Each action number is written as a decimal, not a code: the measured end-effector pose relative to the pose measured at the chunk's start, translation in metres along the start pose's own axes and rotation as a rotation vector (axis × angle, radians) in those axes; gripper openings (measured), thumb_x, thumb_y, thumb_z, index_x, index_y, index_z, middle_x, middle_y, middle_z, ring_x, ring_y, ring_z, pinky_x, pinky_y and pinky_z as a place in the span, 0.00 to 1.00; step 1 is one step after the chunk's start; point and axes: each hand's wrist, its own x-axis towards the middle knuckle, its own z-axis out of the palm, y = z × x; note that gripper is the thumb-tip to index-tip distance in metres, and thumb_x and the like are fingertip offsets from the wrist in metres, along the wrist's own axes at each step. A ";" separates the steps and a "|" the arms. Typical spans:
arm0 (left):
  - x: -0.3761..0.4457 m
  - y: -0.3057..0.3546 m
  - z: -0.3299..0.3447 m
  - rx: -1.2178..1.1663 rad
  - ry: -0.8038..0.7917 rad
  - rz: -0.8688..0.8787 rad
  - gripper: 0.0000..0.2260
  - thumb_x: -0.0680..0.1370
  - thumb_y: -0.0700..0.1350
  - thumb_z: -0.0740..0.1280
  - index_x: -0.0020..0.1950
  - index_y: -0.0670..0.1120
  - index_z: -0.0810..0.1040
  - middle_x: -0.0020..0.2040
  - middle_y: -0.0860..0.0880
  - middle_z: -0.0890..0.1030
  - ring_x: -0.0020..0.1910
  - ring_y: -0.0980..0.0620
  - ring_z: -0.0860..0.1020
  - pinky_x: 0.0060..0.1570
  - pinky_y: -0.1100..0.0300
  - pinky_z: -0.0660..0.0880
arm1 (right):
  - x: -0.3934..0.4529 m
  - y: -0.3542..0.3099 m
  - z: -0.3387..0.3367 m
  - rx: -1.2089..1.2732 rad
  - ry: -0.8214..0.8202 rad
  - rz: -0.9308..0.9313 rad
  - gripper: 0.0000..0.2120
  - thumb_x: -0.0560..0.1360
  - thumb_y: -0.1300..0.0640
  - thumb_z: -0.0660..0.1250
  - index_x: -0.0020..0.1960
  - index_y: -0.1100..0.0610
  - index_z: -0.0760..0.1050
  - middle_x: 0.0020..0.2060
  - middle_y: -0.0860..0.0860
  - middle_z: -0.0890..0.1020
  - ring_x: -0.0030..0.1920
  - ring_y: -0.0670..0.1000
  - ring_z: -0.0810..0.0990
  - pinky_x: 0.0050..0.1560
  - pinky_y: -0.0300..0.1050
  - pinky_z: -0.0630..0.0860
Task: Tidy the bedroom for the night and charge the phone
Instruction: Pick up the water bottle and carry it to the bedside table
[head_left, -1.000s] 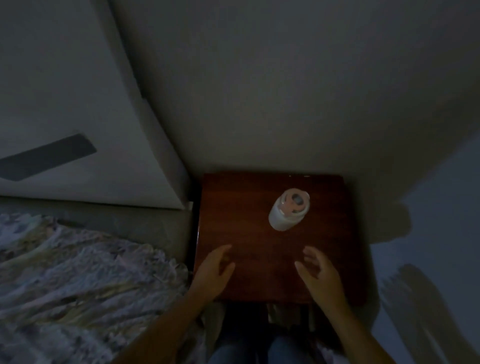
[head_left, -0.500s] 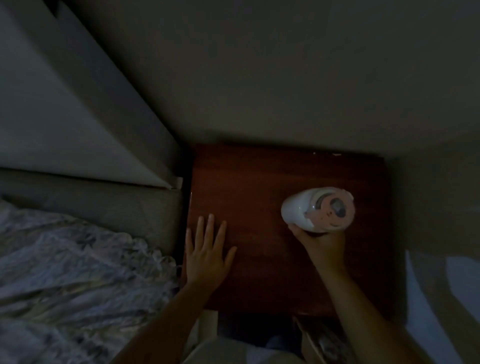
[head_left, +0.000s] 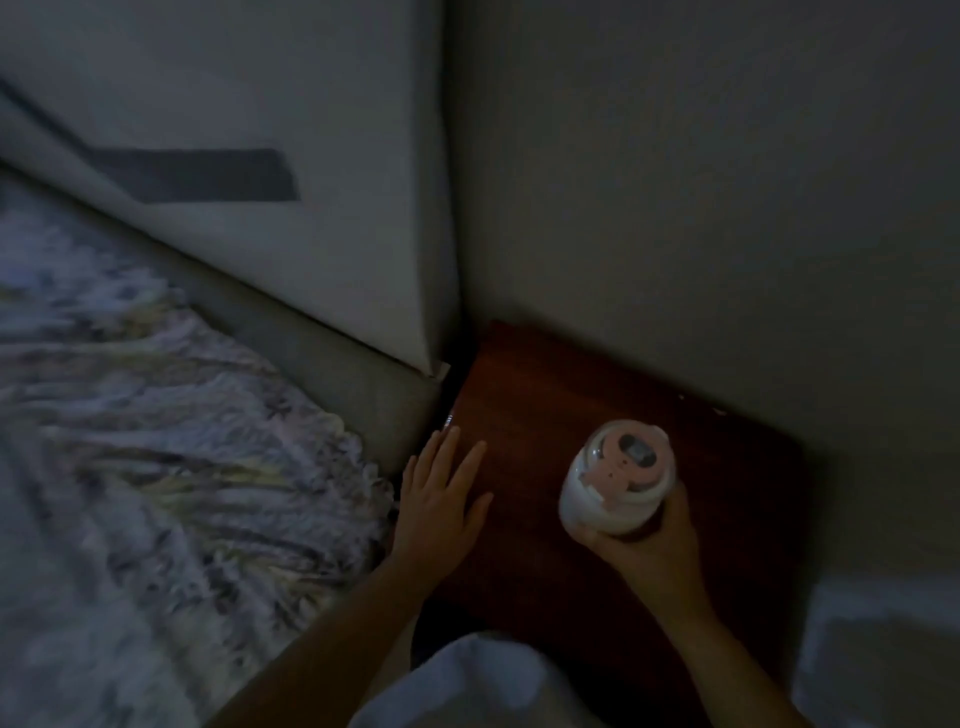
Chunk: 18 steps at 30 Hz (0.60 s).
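The room is dim. A white bottle (head_left: 613, 493) with a pink lid is over the right half of a dark red wooden bedside table (head_left: 540, 395), tilted towards me. My right hand (head_left: 649, 540) is wrapped around its lower body from below. My left hand (head_left: 441, 499) lies flat, fingers spread, on the table's left edge next to the bed. No phone or charger shows in the view.
A bed with a crumpled patterned blanket (head_left: 156, 467) fills the left. A pale padded headboard (head_left: 260, 156) stands behind it, touching the table's corner. Plain walls (head_left: 701, 182) close in the table at the back and right. White cloth (head_left: 467, 680) shows at the bottom.
My right hand went from open above the table to gripping the bottle, which now tilts. My left hand settled flat on the table's left edge. The view swung left towards the bed.
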 end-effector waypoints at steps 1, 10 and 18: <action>-0.012 0.003 -0.012 -0.024 0.038 -0.017 0.23 0.71 0.54 0.56 0.65 0.49 0.65 0.64 0.38 0.75 0.66 0.39 0.68 0.56 0.40 0.71 | -0.005 -0.013 0.002 0.001 -0.036 -0.033 0.40 0.55 0.70 0.78 0.54 0.40 0.63 0.48 0.34 0.71 0.47 0.33 0.73 0.44 0.23 0.71; -0.190 0.001 -0.077 -0.771 0.539 -0.544 0.15 0.76 0.40 0.61 0.63 0.46 0.68 0.64 0.47 0.70 0.63 0.54 0.69 0.62 0.63 0.66 | -0.071 -0.109 0.073 -0.086 -0.630 -0.394 0.42 0.54 0.75 0.76 0.51 0.40 0.62 0.49 0.35 0.69 0.46 0.20 0.70 0.41 0.16 0.66; -0.374 -0.011 -0.036 -1.132 1.057 -1.010 0.14 0.75 0.35 0.62 0.60 0.45 0.70 0.55 0.47 0.75 0.56 0.53 0.74 0.51 0.61 0.69 | -0.178 -0.098 0.154 -0.384 -1.173 -0.385 0.36 0.55 0.68 0.79 0.54 0.48 0.65 0.51 0.49 0.74 0.54 0.49 0.73 0.51 0.42 0.70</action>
